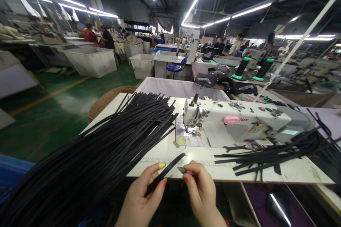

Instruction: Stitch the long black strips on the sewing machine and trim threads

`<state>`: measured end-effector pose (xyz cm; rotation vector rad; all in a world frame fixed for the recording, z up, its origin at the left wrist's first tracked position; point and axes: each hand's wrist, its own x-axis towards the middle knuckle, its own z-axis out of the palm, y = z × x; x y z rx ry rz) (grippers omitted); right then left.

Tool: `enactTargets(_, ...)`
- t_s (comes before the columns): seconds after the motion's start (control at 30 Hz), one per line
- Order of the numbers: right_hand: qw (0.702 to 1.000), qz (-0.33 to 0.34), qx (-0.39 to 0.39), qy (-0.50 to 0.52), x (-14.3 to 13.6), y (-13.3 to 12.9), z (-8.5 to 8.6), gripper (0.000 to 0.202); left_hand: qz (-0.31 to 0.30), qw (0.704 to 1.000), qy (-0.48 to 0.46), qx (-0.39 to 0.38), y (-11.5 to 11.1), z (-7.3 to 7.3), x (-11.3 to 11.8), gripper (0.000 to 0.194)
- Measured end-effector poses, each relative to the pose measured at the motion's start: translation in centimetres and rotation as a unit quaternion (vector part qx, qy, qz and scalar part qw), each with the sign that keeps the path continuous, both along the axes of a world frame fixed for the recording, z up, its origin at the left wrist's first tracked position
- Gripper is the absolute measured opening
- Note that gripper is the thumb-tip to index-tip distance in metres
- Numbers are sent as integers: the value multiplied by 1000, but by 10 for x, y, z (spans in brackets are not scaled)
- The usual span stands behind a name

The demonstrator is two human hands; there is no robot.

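Black strap (172, 163) is pinched between the thumb and fingers of my left hand (142, 197), its free end pointing up and to the right. Yellow wrapping covers one of that hand's fingertips. My right hand (200, 186) is closed around a small pointed metal blade (182, 170) with a pinkish handle mostly hidden by the fingers. The blade's tip points left toward the strap, with a small gap between them. Both hands are at the table's front edge. A large bundle of black straps (114, 142) lies to the left, running off the near side.
A white sewing machine (239, 117) stands on the white table (170, 149) beyond my hands. More black straps (266, 156) and a wrench (234, 148) lie at right. A ruler strip (205, 162) runs along the front. Behind are a fabric-lined bin (181, 87) and thread cones (263, 69).
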<state>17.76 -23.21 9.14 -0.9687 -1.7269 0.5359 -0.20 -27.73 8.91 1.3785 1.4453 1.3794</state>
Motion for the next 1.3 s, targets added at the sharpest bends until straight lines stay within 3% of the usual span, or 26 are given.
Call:
enactTargets(0.1, 997, -13, -58, 38, 0, -5, -7, 13, 31, 994, 100, 42, 3, -4, -7, 25)
enactTargets(0.23, 995, 31, -97, -14, -7, -14, -12, 24, 49, 983, 173, 38, 10, -5, -14, 18)
enactTargets(0.3, 994, 44, -91, -43, -11, -14, -11, 33, 22, 989, 145, -1, 11, -4, -13, 20)
enactTargets(0.4, 994, 49, -65, -72, -14, -8, -5, 36, -72, 993, 28, -85, 9, 1, -9, 31)
enactTargets(0.53, 993, 34, -7, -113, -11, 1, 2, 30, -140, 963, -139, -181, 4, 8, -4, 38)
enactTargets(0.87, 980, 37, 92, -173, -16, 0, 6, 24, -103, 957, -195, -186, -3, 15, -6, 47)
enactTargets(1.3, 982, 61, 83, -160, -16, -1, 12, 24, -87, 964, -178, -180, -7, 24, -3, 47)
